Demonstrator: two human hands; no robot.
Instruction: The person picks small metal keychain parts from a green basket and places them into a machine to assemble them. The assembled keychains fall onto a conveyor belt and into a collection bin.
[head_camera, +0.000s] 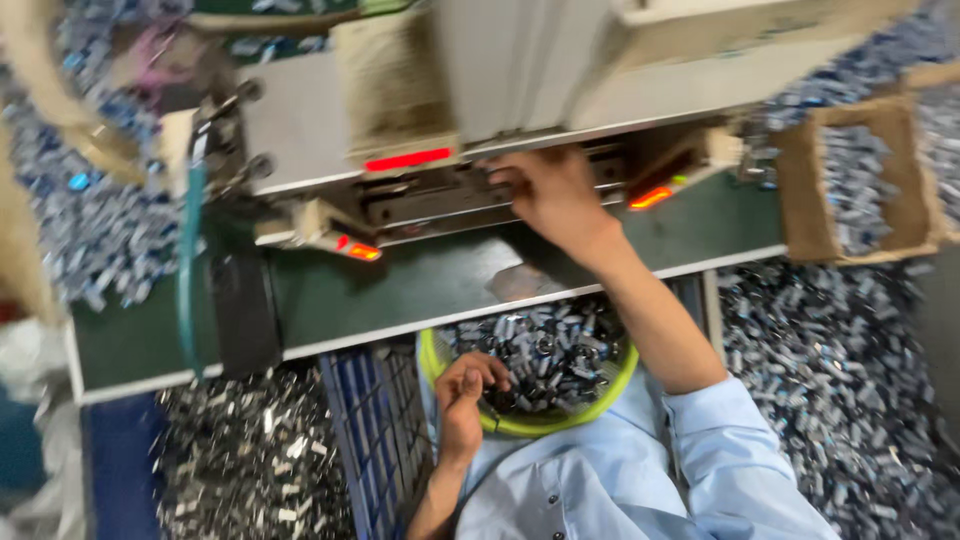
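Metal parts in bowl and press, hands at both

Metal parts (545, 355), small and silvery, fill a lime-green bowl (622, 377) at lower centre of the frame, held in the person's lap just below the front edge of the green table (400, 290).

Left hand (465, 395): at the bowl's left rim, fingers curled inward over the parts. Motion blur; cannot tell whether a part is actually pinched between them.

Right hand (550, 190): at centre of frame, arm stretched up across the table, fingers bent and pushed into the slot under the machine (480, 90). Fingertips are hidden in the dark gap; cannot tell whether they hold anything.

Machine: pale body across the upper middle of the frame, with a red light bar (407, 159) just left of the right hand. Two smaller orange-red lights sit at its lower left and to the right of the hand.

Surroundings: cardboard box (860, 180) at upper right, holding more of the same parts. Loose parts heaped at lower right, lower left and upper left. Blue wire crate (375, 440) at lower centre-left, beside the left forearm. Light blue shirt sleeve (740, 460) at lower right.
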